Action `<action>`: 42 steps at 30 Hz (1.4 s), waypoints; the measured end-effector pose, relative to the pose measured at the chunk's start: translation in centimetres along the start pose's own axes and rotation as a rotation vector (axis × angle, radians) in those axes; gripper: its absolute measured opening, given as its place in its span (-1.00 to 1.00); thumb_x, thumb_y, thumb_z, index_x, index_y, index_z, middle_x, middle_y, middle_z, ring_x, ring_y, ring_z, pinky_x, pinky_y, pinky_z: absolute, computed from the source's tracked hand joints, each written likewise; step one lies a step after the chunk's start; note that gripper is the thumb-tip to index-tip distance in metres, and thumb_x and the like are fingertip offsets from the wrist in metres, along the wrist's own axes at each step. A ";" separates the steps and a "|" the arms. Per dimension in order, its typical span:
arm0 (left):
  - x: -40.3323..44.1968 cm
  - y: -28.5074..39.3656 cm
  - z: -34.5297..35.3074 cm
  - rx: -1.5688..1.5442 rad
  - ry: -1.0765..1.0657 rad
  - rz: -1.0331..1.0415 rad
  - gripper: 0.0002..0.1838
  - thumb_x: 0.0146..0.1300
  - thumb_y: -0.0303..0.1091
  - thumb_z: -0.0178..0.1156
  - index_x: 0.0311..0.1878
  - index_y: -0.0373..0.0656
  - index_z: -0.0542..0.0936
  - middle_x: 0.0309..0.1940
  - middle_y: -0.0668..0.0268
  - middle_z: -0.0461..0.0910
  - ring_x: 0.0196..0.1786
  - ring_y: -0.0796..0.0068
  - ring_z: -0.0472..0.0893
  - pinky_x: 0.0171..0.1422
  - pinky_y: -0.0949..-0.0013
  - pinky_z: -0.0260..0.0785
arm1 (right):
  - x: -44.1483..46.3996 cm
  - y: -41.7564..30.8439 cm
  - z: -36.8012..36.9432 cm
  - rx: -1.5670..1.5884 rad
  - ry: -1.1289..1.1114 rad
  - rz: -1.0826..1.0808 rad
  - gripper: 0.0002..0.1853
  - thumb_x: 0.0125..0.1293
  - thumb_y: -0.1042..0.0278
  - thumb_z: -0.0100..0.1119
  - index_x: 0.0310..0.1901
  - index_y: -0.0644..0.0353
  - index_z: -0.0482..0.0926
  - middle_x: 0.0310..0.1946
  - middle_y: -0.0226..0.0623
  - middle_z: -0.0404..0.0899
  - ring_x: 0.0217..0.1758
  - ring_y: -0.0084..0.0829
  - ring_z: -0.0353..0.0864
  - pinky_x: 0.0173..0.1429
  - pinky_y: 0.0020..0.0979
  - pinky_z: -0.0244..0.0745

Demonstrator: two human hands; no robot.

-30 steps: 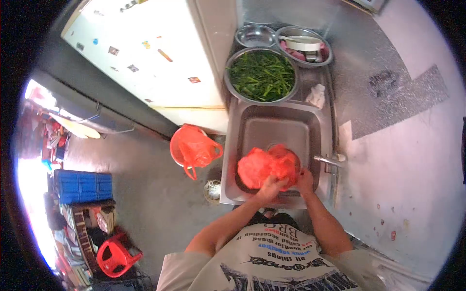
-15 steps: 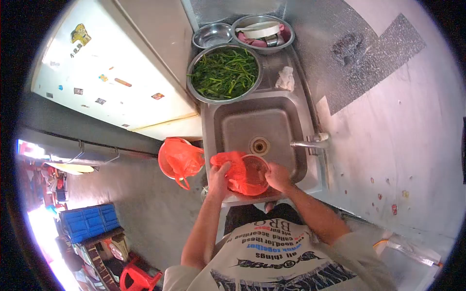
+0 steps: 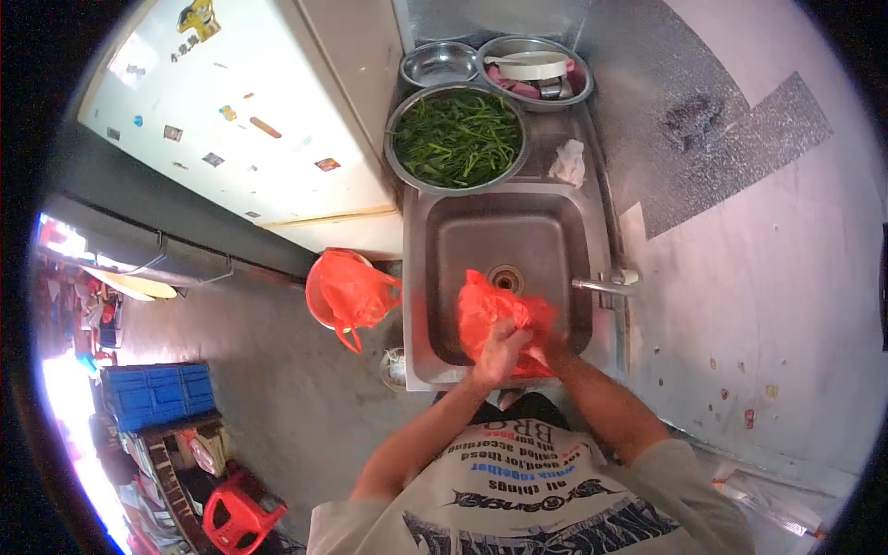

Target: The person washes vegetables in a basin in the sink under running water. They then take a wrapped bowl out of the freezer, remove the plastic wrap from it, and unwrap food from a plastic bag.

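Note:
A red plastic bag [image 3: 486, 313] is bunched up over the near part of the steel sink [image 3: 472, 231], just below the drain. My left hand [image 3: 502, 353] is closed on its near side. Close beside it, my right hand [image 3: 552, 354] grips the same bag on the right; its fingers are blurred and partly hidden by red plastic. What the bag contains, if anything, cannot be seen. Beyond the sink, a large metal bowl [image 3: 395, 166] holds cut leafy greens [image 3: 458, 139].
A faucet [image 3: 603, 286] juts in from the sink's right side. A crumpled white cloth or tissue [image 3: 568, 163] lies on the drainboard. Left of the sink stands a bin lined with a red bag [image 3: 350, 289]. Farther back are an empty-looking basin [image 3: 438, 65] and a basin of utensils [image 3: 583, 85].
The bag's round opening, held wide between my hands before, is now drawn together. Both hands have come closer to each other, and the camera view has shifted slightly.

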State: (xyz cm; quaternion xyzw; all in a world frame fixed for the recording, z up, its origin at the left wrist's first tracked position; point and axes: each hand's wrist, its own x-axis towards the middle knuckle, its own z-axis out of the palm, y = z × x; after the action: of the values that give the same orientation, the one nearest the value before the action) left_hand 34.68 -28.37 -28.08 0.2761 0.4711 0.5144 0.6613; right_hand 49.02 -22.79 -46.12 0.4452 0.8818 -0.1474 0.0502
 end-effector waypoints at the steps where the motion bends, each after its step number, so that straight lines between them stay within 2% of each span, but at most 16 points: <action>1: -0.5 -0.8 -0.3 -0.033 0.013 -0.020 -0.75 0.23 -0.43 0.02 -0.10 -0.23 0.62 -0.27 0.43 0.61 -0.20 0.56 0.55 -0.07 0.44 0.38 | 0.0 1.2 0.2 0.013 0.016 0.002 -0.45 0.17 0.16 0.13 0.21 0.13 0.41 -0.05 -0.10 0.59 -0.02 -0.12 0.61 0.06 -0.15 0.50; 4: -1.5 -1.7 -2.3 -0.302 0.191 -0.112 -0.73 0.24 -0.49 0.00 -0.05 -0.32 0.59 -0.18 0.29 0.63 -0.13 0.46 0.59 0.04 0.41 0.41 | 1.1 4.6 0.9 0.012 0.056 -0.003 -0.48 0.18 0.10 0.13 0.17 0.13 0.47 -0.02 -0.12 0.60 0.01 -0.15 0.60 0.09 -0.17 0.49; 7: -0.8 -2.4 -3.7 -0.281 0.275 -0.083 -0.71 0.24 -0.49 -0.03 -0.04 -0.32 0.58 -0.17 0.30 0.63 -0.14 0.48 0.59 0.04 0.42 0.42 | 2.1 7.9 2.4 0.028 0.087 -0.022 -0.49 0.19 0.05 0.13 0.13 0.13 0.53 0.01 -0.15 0.61 0.04 -0.17 0.60 0.13 -0.19 0.48; 8: -0.4 -3.0 -4.1 -0.254 0.300 -0.060 -0.71 0.24 -0.48 -0.02 -0.03 -0.31 0.58 -0.17 0.30 0.63 -0.14 0.50 0.58 0.03 0.43 0.41 | 2.7 8.7 3.0 0.089 -0.225 0.267 -0.51 0.19 0.03 0.14 0.10 0.09 0.56 0.03 -0.16 0.61 0.07 -0.20 0.59 0.15 -0.21 0.47; 11: 1.0 -3.3 -5.1 -0.120 0.301 -0.030 -0.70 0.24 -0.47 -0.01 -0.02 -0.30 0.59 -0.18 0.31 0.63 -0.13 0.53 0.57 0.03 0.45 0.40 | 4.2 6.6 -0.9 -0.069 -0.493 0.143 -0.49 0.05 -0.12 0.29 -0.09 0.10 0.69 -0.11 -0.16 0.68 -0.01 -0.28 0.63 0.11 -0.30 0.48; 15: 1.3 -2.6 -5.7 -0.026 0.287 0.024 -0.69 0.25 -0.45 -0.02 0.01 -0.28 0.58 -0.17 0.32 0.62 -0.11 0.53 0.56 0.03 0.44 0.39 | 5.2 4.3 -6.6 0.050 -0.588 0.175 -0.49 0.05 -0.13 0.28 -0.07 0.08 0.67 -0.09 -0.17 0.67 -0.01 -0.30 0.63 0.11 -0.29 0.48; 18: 2.2 -4.2 -6.1 -0.153 0.261 -0.170 -0.66 0.29 -0.41 -0.03 0.07 -0.28 0.54 -0.11 0.30 0.61 -0.05 0.47 0.57 0.12 0.39 0.38 | 5.9 2.8 -9.0 0.182 -0.543 0.266 -0.48 0.05 -0.14 0.27 -0.06 0.06 0.66 -0.09 -0.18 0.67 0.00 -0.32 0.62 0.11 -0.28 0.48; 23: 1.6 -3.5 -8.1 -0.930 0.052 -0.384 -0.62 0.32 -0.37 -0.01 0.17 -0.26 0.46 0.03 0.20 0.57 0.04 0.39 0.56 0.22 0.31 0.35 | 5.7 0.9 -11.6 0.335 -0.459 0.391 -0.47 0.05 -0.15 0.26 -0.03 0.03 0.64 -0.07 -0.19 0.66 0.01 -0.34 0.61 0.12 -0.27 0.48; 24: 1.7 -3.9 -8.7 -0.941 0.055 -0.389 -0.62 0.32 -0.37 -0.01 0.17 -0.26 0.46 0.03 0.20 0.57 0.04 0.39 0.56 0.22 0.31 0.35 | 5.8 0.5 -12.2 0.368 -0.437 0.411 -0.47 0.05 -0.15 0.26 -0.03 0.03 0.64 -0.07 -0.19 0.66 0.01 -0.35 0.61 0.12 -0.27 0.48; 27: 3.2 -7.7 -9.8 -0.911 0.140 -0.377 -0.62 0.31 -0.35 -0.01 0.14 -0.28 0.50 -0.02 0.19 0.60 0.02 0.37 0.58 0.18 0.32 0.37 | 6.1 -1.3 -14.3 0.446 -0.388 0.456 -0.47 0.05 -0.16 0.25 -0.01 0.01 0.63 -0.06 -0.20 0.66 0.01 -0.37 0.61 0.12 -0.26 0.49; 29: 5.1 -11.4 -10.0 -0.111 0.322 -0.292 -0.63 0.28 -0.37 0.01 0.09 -0.31 0.55 -0.09 0.19 0.64 -0.04 0.38 0.60 0.11 0.35 0.42 | 6.6 -2.9 -16.1 0.455 -0.408 0.469 -0.46 0.06 -0.16 0.24 0.00 0.00 0.62 -0.05 -0.21 0.65 0.02 -0.38 0.60 0.12 -0.26 0.49; 33: 6.0 -14.3 -8.9 -0.175 0.200 -0.164 -0.66 0.25 -0.40 0.01 0.03 -0.33 0.58 -0.16 0.21 0.66 -0.08 0.42 0.62 0.05 0.37 0.44 | 7.7 -2.5 -15.1 0.430 -0.573 0.455 -0.54 0.14 -0.07 0.26 -0.05 0.07 0.62 -0.07 -0.26 0.65 -0.01 -0.45 0.58 0.12 -0.30 0.50; 36: 6.6 -14.9 -7.5 -0.082 0.115 -0.245 -0.70 0.31 -0.44 0.02 0.07 -0.27 0.55 -0.15 0.27 0.65 -0.16 0.46 0.63 -0.03 0.39 0.48 | 7.0 2.2 -8.2 0.431 -0.396 0.499 -0.68 0.26 0.14 0.24 -0.04 0.12 0.58 -0.09 -0.30 0.62 0.00 -0.45 0.57 0.11 -0.33 0.51; 37: 6.4 -13.9 -6.8 -0.195 0.080 -0.310 -0.70 0.32 -0.41 0.02 0.06 -0.26 0.56 -0.16 0.29 0.66 -0.18 0.47 0.63 -0.07 0.40 0.49 | 6.6 2.3 -8.2 0.896 -0.342 0.580 -0.70 0.29 0.20 0.22 -0.01 0.12 0.56 -0.06 -0.30 0.60 0.01 -0.43 0.56 0.10 -0.35 0.52; 39: 6.2 -13.3 -6.1 -0.311 0.043 -0.380 -0.71 0.33 -0.39 0.02 0.06 -0.24 0.56 -0.18 0.30 0.66 -0.20 0.47 0.64 -0.11 0.40 0.49 | 5.9 2.0 -8.1 1.360 -0.270 0.652 -0.72 0.32 0.27 0.21 0.02 0.13 0.53 -0.04 -0.29 0.57 0.02 -0.40 0.56 0.10 -0.36 0.52; 42: 6.5 -14.4 -5.4 -0.341 -0.081 -0.404 -0.62 0.40 -0.18 -0.03 0.07 -0.23 0.57 -0.15 0.25 0.66 -0.09 0.45 0.62 0.03 0.37 0.45 | 5.2 1.2 -7.8 1.717 -0.086 0.726 -0.67 0.32 0.22 0.22 0.05 0.12 0.51 0.01 -0.27 0.54 0.04 -0.41 0.54 0.16 -0.37 0.48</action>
State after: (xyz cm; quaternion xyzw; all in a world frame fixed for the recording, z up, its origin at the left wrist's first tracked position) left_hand 36.01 -27.50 -44.64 0.0814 0.3965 0.4323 0.8057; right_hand 47.16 -15.75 -40.07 0.5724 0.2752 -0.7404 -0.2202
